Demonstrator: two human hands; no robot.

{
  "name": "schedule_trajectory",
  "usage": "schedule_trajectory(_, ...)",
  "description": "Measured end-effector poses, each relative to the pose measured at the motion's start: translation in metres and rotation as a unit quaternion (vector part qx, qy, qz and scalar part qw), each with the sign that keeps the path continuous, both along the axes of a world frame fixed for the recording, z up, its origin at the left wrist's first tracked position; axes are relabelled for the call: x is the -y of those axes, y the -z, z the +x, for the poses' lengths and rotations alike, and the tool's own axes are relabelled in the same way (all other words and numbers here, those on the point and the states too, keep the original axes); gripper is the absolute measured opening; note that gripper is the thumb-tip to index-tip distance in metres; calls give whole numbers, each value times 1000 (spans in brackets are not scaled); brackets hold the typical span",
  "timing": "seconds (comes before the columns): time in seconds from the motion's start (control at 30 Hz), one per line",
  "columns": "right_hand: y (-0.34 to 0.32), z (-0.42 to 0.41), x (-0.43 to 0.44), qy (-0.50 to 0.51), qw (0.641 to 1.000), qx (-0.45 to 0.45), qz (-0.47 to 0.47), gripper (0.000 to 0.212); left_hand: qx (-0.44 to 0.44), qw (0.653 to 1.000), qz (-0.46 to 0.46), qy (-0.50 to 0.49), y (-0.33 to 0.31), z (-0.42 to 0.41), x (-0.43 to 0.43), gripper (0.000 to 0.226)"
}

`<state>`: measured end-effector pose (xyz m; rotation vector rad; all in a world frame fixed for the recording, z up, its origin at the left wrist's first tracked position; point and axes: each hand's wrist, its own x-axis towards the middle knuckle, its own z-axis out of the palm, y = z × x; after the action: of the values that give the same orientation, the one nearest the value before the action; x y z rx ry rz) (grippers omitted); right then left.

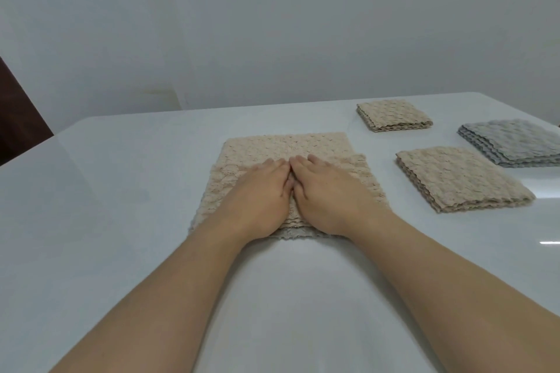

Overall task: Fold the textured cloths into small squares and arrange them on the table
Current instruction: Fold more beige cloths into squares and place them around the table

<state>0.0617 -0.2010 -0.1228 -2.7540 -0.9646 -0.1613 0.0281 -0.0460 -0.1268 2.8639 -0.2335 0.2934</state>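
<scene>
A beige textured cloth (285, 145) lies partly folded in the middle of the white table (121, 191). My left hand (260, 197) and my right hand (327, 194) rest flat on it side by side, fingers straight and index fingers touching, pressing the near half down. Three folded squares sit to the right: a beige one (394, 115) farthest back, a larger beige one (460, 179) nearer, and a grey one (515, 142) at the right edge.
A pale wall (272, 24) rises behind the table's far edge. A dark brown object (18, 118) stands beyond the table's left corner. Bare tabletop stretches to the left of the cloth and in front of it.
</scene>
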Motion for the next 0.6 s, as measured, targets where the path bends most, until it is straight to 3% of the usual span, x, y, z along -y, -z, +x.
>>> schedule_trajectory(0.17, 3, 2, -1, 18, 999, -24, -36, 59, -75, 994, 74, -35, -1, -2, 2, 57)
schedule_trajectory(0.6, 1, 16, 14, 132, 986, -102, -18, 72, -166, 972, 39, -161, -4, -3, -27, 68)
